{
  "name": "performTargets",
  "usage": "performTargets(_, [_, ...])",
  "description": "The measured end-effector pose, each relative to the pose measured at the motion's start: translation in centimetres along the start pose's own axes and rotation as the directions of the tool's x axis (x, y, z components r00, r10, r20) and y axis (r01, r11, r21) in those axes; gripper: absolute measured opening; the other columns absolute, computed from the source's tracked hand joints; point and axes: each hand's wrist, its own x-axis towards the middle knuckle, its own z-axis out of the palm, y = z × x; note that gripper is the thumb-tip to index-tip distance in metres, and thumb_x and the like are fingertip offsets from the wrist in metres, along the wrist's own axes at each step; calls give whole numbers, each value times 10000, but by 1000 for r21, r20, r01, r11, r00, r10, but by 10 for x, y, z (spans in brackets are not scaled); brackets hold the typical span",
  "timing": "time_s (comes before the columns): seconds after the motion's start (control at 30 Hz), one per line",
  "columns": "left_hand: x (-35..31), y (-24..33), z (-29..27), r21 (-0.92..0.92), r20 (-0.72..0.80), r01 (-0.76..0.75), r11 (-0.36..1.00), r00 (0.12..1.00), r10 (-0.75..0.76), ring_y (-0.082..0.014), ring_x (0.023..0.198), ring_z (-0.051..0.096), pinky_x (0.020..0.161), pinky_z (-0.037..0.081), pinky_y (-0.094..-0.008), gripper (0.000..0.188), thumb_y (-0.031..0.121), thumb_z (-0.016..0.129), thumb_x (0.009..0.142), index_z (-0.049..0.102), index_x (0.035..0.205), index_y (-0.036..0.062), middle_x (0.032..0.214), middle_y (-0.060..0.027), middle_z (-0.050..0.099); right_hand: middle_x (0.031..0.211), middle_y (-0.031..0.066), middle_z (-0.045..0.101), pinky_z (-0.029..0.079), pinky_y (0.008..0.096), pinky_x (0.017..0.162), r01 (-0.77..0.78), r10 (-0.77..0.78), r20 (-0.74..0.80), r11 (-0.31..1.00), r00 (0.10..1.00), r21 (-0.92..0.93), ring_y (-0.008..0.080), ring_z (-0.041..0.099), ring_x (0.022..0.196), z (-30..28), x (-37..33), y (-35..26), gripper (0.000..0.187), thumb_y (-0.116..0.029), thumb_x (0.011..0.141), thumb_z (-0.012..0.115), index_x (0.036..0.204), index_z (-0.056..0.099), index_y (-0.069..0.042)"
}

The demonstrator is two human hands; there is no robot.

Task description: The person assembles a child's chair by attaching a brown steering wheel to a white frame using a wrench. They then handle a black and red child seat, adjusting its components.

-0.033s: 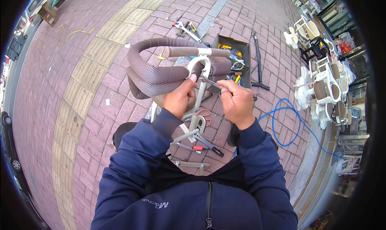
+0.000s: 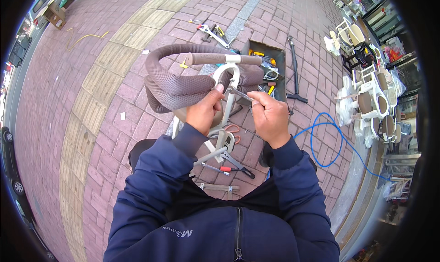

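In front of me stands a white-framed child's seat or ride-on with a brown mesh padded back and a crossbar with brown grips. My left hand is closed on the white frame, its thumb resting by the joint under the crossbar. In my closed right hand is a metal wrench, its far end at that joint. The right fingers partly hide its handle. Below are red-handled scissors and a grey metal bracket.
A dark toolbox of tools stands ahead, with an adjustable wrench left of it and a black T-handled pump right of it. A blue hose loops at right, near stacked white-and-brown seats. A cardboard box sits far left.
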Motion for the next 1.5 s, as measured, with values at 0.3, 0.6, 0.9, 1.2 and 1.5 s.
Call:
performTargets(0.3, [6, 0, -12, -70, 0, 68, 995, 998, -68, -95, 611, 407, 586, 333, -248, 432, 428, 610, 1037, 684, 896, 25, 671, 17, 490, 934, 177, 752, 559, 350, 697, 19, -19, -2, 1000, 1000, 10, 280, 741, 763, 22, -19, 0, 252, -65, 984, 604, 1206, 719, -39])
performTargets(0.6, [9, 4, -17, -87, -53, 12, 996, 998, -17, -97, 594, 427, 578, 343, -249, 422, 407, 608, 1038, 690, 899, 17, 649, 11, 499, 971, 190, 745, 574, 377, 706, 58, -58, -31, 998, 998, 2, 302, 743, 784, 53, -39, 5, 342, -69, 995, 608, 1330, 674, -70])
performTargets(0.9, [11, 14, -18, -292, 67, 88, 952, 995, -72, -90, 643, 506, 587, 421, -251, 490, 460, 510, 1074, 679, 1211, 21, 988, -45, 666, 855, 148, 696, 541, 436, 708, 133, -134, 26, 990, 991, 42, 337, 667, 749, 46, -41, -12, 434, -45, 949, 652, 1382, 617, -18])
performTargets(1.2, [2, 24, -8, -398, 138, 171, 901, 983, -125, -77, 622, 469, 565, 412, -225, 510, 472, 508, 1081, 642, 1235, 4, 1005, -63, 709, 935, 124, 747, 571, 394, 696, 115, -112, -59, 992, 992, 59, 295, 715, 760, 56, -47, -19, 387, -46, 1001, 595, 1387, 619, -38])
performTargets(1.5, [4, 15, -12, -376, 162, 155, 914, 982, -100, -79, 660, 498, 608, 433, -266, 622, 562, 482, 1064, 623, 1293, 1, 1054, -100, 720, 947, 143, 720, 566, 415, 729, 206, -202, -58, 976, 978, 68, 324, 703, 820, 59, -46, -16, 437, -23, 971, 613, 1408, 590, -23])
